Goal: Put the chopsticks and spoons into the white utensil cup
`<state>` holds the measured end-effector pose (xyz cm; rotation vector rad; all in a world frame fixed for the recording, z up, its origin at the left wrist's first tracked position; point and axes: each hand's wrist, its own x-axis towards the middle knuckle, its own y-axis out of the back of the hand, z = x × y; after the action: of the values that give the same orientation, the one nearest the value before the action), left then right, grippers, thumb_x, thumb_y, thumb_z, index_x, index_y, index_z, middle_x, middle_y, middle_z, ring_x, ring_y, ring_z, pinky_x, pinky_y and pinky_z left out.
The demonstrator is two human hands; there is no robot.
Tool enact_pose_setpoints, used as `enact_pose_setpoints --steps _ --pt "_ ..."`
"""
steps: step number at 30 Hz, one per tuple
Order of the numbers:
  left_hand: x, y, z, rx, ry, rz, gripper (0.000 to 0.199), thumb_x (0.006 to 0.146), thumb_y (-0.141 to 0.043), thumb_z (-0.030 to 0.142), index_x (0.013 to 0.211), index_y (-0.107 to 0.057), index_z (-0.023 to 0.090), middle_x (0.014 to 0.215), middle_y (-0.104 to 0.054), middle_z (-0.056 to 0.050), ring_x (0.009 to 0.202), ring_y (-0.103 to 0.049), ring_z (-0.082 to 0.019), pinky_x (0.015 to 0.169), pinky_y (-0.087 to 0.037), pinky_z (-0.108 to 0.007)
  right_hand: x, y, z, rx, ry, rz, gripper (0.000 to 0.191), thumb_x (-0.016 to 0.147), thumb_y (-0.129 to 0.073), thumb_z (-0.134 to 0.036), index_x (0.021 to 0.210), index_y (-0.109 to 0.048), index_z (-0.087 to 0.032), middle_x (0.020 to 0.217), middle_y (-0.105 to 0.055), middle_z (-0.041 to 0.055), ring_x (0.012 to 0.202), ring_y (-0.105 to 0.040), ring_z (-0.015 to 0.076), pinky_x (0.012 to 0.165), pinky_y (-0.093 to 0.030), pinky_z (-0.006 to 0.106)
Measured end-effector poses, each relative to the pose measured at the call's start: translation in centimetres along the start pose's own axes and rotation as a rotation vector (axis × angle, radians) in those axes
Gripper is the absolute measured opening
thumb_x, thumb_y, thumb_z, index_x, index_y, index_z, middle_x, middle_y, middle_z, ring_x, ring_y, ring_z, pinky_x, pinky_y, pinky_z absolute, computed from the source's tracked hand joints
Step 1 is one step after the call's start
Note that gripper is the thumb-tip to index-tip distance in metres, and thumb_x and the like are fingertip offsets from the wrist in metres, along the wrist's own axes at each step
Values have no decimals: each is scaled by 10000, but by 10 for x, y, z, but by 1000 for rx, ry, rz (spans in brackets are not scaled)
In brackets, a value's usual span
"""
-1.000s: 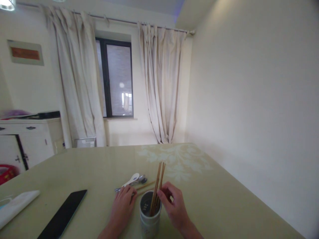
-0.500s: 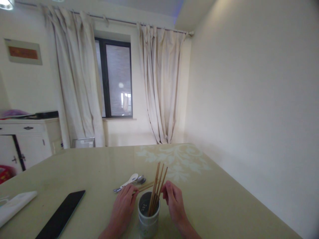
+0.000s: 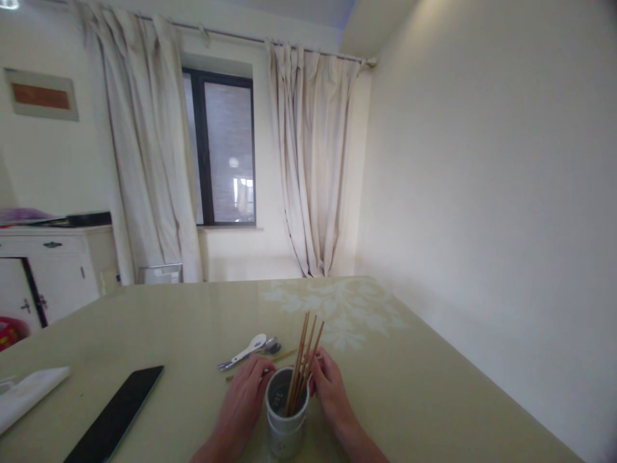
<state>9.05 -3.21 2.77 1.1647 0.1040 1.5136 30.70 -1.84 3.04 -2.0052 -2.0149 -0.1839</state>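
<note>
A light ceramic holder (image 3: pixel 285 432) stands upright near the table's front edge, with several wooden chopsticks (image 3: pixel 299 366) leaning to the right inside it. My left hand (image 3: pixel 243 399) is at the holder's left, its fingers curled near more chopsticks (image 3: pixel 284 355) lying behind the holder; its fingertips are partly hidden. Close to the holder's right side, my right hand (image 3: pixel 330 392) has its fingers bent together beside the standing chopsticks; what it pinches, if anything, is too small to make out. A white spoon (image 3: pixel 250 346) and metal spoons (image 3: pixel 271 346) lie beyond my left hand.
On the table (image 3: pixel 183 321), a black phone-like slab (image 3: pixel 116 415) lies at the left, with a white object (image 3: pixel 31 392) farther left. A white cabinet (image 3: pixel 62 276) stands beyond the table's left side. A wall runs along the right.
My right hand has moved slightly left, closer to the holder. The fingers of my left hand have shifted right, and a chopstick end now shows at that hand's left.
</note>
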Motion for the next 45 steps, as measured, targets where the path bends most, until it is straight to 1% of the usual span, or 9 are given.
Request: enact_pose_setpoints --steps 7,11,17,21,24,28,31,36,45 --pt "0 0 2 -58 -3 -27 265 1055 -519 398 968 -739 277 1014 -787 -62 968 -761 -228 879 -628 -318 10 6 4 169 -87 -79 615 698 -884 -760 816 -741 -174 624 -659 -12 495 -520 111 499 -371 227" --pt "-2 1 5 -95 -14 -24 226 1035 -541 372 994 -743 277 1049 -791 -71 986 -767 -231 887 -639 -314 8 6 5 168 -97 -101 567 702 -915 -707 848 -791 -173 703 -724 20 600 -598 142 572 -412 243" --pt "-4 -1 3 -84 -24 -21 258 1043 -535 410 1058 -759 283 1118 -803 -88 1058 -770 -252 930 -645 -347 6 2 -2 123 -71 -90 658 657 -892 -790 873 -785 -178 759 -768 54 669 -683 203 613 -485 289" --pt "-2 -2 -7 11 18 118 308 1082 -464 406 1144 -740 285 1153 -800 -66 1120 -753 -250 1013 -618 -405 12 16 -25 123 36 128 585 794 -818 -754 949 -738 -195 875 -800 86 768 -756 240 666 -556 318" --pt "-2 -3 -21 104 55 157 333 1078 -417 350 1144 -734 268 1115 -799 -69 1064 -751 -258 980 -614 -437 20 39 -45 112 157 349 569 816 -798 -746 939 -678 -204 848 -777 61 729 -743 223 654 -553 315" --pt "-7 -7 -36 249 95 40 337 1018 -455 282 1188 -745 255 1197 -786 -97 1141 -714 -286 1027 -570 -480 28 69 -64 120 275 587 529 858 -775 -704 976 -630 -209 805 -735 14 664 -676 178 639 -527 298" --pt "-11 -10 -39 321 114 -48 384 991 -494 245 1293 -729 269 1323 -754 -86 1285 -651 -290 1142 -495 -505 30 81 -71 133 343 668 507 879 -764 -681 990 -638 -203 696 -621 -49 588 -548 134 571 -444 258" --pt "-13 -9 -38 337 116 -93 373 995 -506 238 1275 -747 287 1317 -742 -84 1285 -640 -290 1135 -491 -498 25 78 -79 148 378 613 473 892 -782 -635 1009 -672 -191 660 -549 -64 572 -475 122 537 -370 251" --pt "-6 4 -21 311 148 -132 226 991 -553 268 1054 -770 265 1134 -767 -75 1149 -683 -295 1031 -519 -459 0 39 -87 156 372 400 387 957 -759 -579 1054 -689 -211 665 -636 -29 546 -521 133 515 -422 252"
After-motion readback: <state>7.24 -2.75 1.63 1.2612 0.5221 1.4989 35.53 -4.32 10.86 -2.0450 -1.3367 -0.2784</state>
